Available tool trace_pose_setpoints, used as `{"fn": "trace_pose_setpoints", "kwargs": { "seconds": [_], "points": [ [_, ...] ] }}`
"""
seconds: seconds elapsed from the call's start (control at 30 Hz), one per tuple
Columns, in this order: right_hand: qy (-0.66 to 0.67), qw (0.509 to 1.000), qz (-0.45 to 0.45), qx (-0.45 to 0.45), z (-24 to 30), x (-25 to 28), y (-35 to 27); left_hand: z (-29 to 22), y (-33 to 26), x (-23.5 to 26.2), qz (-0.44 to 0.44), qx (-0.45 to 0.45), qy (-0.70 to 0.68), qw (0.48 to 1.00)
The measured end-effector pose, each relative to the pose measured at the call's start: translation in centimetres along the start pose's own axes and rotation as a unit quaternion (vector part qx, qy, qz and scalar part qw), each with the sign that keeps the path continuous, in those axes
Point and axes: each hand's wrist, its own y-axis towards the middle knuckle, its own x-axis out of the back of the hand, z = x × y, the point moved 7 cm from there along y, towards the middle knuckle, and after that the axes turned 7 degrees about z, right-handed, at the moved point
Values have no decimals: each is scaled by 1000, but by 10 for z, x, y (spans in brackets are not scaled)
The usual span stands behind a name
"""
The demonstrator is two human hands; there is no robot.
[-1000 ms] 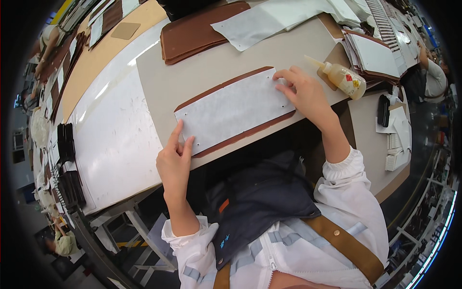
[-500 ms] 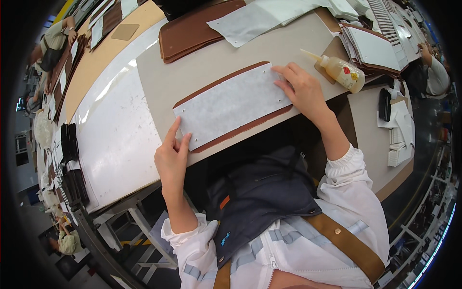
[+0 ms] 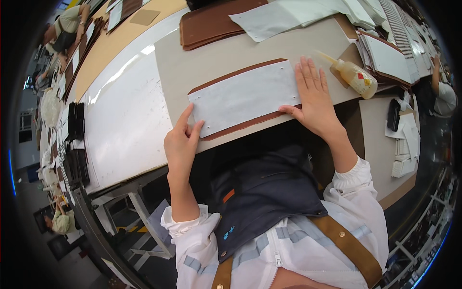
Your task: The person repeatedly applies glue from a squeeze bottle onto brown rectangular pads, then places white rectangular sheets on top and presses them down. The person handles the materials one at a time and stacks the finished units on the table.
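Observation:
A white sheet [image 3: 245,96] with small holes near its corners lies on a brown leather-like panel [image 3: 236,131], whose long edges show above and below it. My left hand [image 3: 182,142] rests at the left end, thumb and forefinger apart and touching the sheet's edge. At the other end, my right hand [image 3: 315,98] lies flat with fingers stretched out and thumb to the side, against the right edge of sheet and panel. Nothing is gripped in either hand.
Behind lie stacked brown panels [image 3: 211,24] and loose white sheets [image 3: 284,19]. A squeeze bottle [image 3: 356,79] with a long nozzle lies to the right. Black pieces [image 3: 77,144] are stacked at the table's left edge. Another person [image 3: 70,26] works at far left.
My right hand has opened from bent fingers on the sheet's corner to a flat hand along the right edge. My left hand stays at the left end. The whole view has shifted slightly.

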Motion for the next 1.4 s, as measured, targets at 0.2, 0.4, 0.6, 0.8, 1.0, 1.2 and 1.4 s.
{"fn": "trace_pose_setpoints", "kwargs": {
  "seconds": [0.2, 0.4, 0.6, 0.8, 1.0, 1.2, 1.4],
  "points": [
    [113, 978, 44, 168, 105, -8, 14, 16, -10, 13, -85, -9, -149, 985],
    [151, 949, 74, 267, 169, -32, 26, 14, -38, 17, -152, -83, -119, 978],
    [108, 952, 92, 271, 166, -38, 24, -1, -46, 9, -136, -196, 14, 971],
    [113, 950, 96, 276, 166, -37, 24, -18, -52, -5, -77, -247, 160, 953],
    [195, 931, 97, 294, 159, -27, 27, -24, -39, 7, -37, -266, 185, 945],
    [101, 978, 10, 181, 96, -18, 49, -45, 8, -26, -71, -262, 114, 956],
    [61, 987, 44, 145, 66, -26, 44, -50, 18, -61, 26, -229, 252, 940]
  ]
}}
